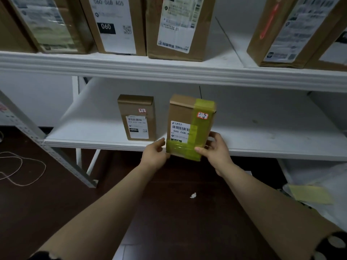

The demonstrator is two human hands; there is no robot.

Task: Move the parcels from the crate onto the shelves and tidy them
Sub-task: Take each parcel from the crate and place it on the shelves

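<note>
A small brown parcel wrapped in yellow-green tape, with a white barcode label and a red-edged tag, is held upright at the front edge of the lower white shelf. My left hand grips its lower left corner. My right hand grips its lower right side, thumb on the taped front. A second small brown parcel stands upright on the same shelf just to the left, apart from the held one. The crate is out of view.
The upper shelf carries several larger labelled cardboard boxes. A grey perforated upright slants at the left. A thin cord lies on the dark floor. Plastic wrapping with a yellow strip sits at the right.
</note>
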